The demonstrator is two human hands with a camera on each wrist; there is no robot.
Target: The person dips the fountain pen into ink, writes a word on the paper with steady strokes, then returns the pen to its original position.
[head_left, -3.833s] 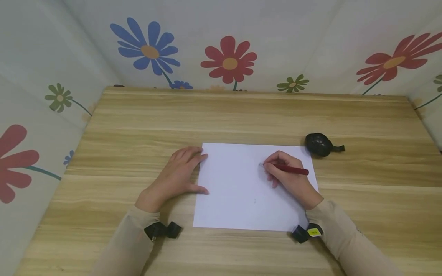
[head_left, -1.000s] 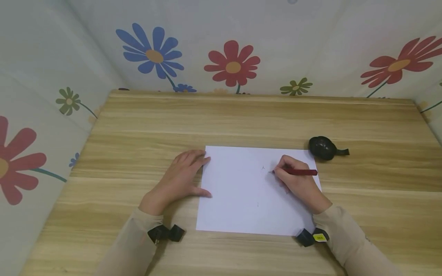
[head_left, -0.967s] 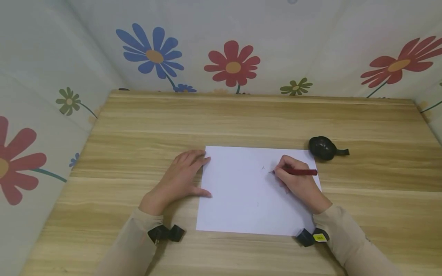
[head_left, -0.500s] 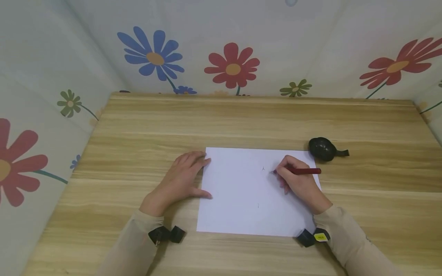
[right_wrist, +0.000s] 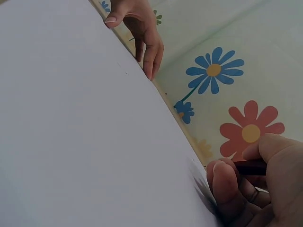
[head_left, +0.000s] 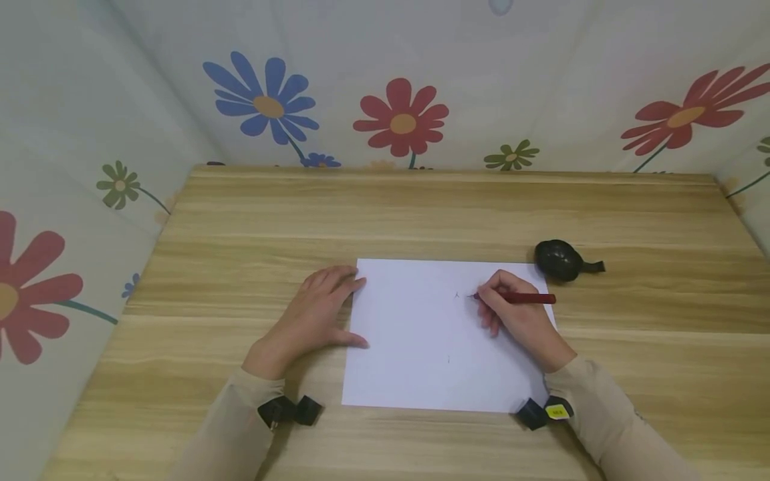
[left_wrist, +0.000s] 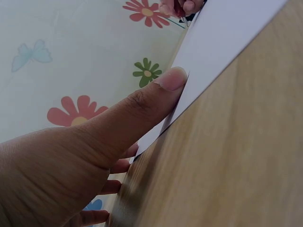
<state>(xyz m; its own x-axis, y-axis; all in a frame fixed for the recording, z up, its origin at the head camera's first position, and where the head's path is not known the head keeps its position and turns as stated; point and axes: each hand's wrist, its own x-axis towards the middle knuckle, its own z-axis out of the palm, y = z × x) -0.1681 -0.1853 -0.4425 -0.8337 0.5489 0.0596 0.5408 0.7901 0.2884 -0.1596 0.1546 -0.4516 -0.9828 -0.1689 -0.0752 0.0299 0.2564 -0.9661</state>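
On paper (head_left: 397,327), R hand (head_left: 519,318) grips pen (head_left: 532,298) nr mark (head_left: 456,295); yel. label (head_left: 557,412) illegible.

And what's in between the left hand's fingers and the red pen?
In the head view, just white paper lies between the left hand's fingers and the red pen, with one small dark mark close to the pen.

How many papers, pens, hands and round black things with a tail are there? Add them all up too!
Paper: 1
Red pen: 1
Left hand and right hand: 2
Round black thing: 1
Total: 5
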